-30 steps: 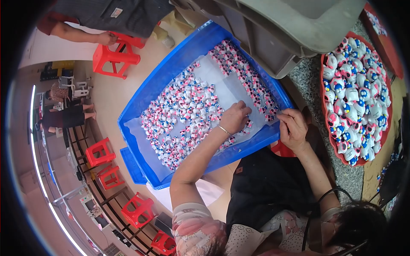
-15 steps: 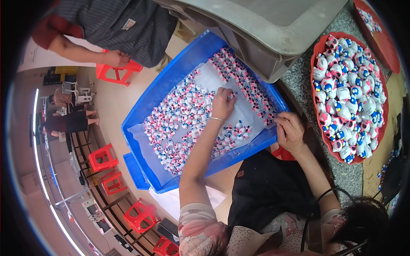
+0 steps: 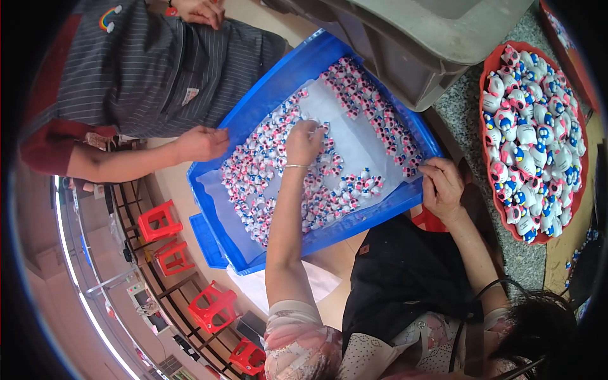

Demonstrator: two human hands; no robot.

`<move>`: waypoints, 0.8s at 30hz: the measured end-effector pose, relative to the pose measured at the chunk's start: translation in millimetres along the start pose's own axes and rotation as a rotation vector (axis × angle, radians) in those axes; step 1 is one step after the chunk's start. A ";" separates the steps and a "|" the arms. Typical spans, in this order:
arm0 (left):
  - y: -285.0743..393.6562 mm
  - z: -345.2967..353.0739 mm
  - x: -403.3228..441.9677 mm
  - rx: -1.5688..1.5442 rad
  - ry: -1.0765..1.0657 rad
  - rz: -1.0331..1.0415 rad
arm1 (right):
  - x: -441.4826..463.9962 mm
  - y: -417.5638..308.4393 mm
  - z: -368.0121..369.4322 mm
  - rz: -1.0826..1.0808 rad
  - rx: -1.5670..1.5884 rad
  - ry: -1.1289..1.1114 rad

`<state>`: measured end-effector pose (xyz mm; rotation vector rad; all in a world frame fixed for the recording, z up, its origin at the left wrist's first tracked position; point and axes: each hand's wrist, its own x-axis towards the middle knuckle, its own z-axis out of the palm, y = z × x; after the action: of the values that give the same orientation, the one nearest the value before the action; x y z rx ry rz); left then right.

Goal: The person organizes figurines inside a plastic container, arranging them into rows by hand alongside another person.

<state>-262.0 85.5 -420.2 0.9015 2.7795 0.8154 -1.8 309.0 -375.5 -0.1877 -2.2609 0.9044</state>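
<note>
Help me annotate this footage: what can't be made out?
In the head view:
- Anything inside the left hand: its fingers hide it.
- Small figurines: too tiny and crowded to count.
- Red scalloped dish: its floor, under larger figurines.
- Grey bin: cut by the top edge.
- Co-worker: head out of frame.

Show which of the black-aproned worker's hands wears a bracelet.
The left hand, over the figurines; a bracelet circles its wrist. The right hand, at the blue bin's rim, shows none.
</note>
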 end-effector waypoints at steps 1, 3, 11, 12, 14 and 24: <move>-0.9 2.5 -0.3 0.102 -0.023 0.083 | 1.5 -0.3 0.2 -0.004 -0.012 0.005; 17.8 10.2 -0.9 0.294 -0.066 0.089 | 3.1 -1.6 0.3 -0.016 -0.014 0.013; 27.2 26.8 -1.0 0.260 -0.078 0.107 | 2.9 -3.3 -0.9 0.004 -0.018 0.008; 30.2 29.7 -5.7 0.256 -0.089 0.148 | 2.3 -2.4 -0.8 0.010 -0.021 0.012; 28.9 36.0 -14.2 0.177 -0.139 0.223 | 1.0 -1.3 -0.1 -0.007 -0.024 0.003; 32.8 48.7 -16.9 -0.113 -0.115 0.232 | 1.5 0.5 -1.0 -0.023 0.018 0.010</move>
<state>-218.8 120.5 -445.5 1.2240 2.5350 0.9106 -2.4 310.5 -374.5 -0.1573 -2.2408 0.9097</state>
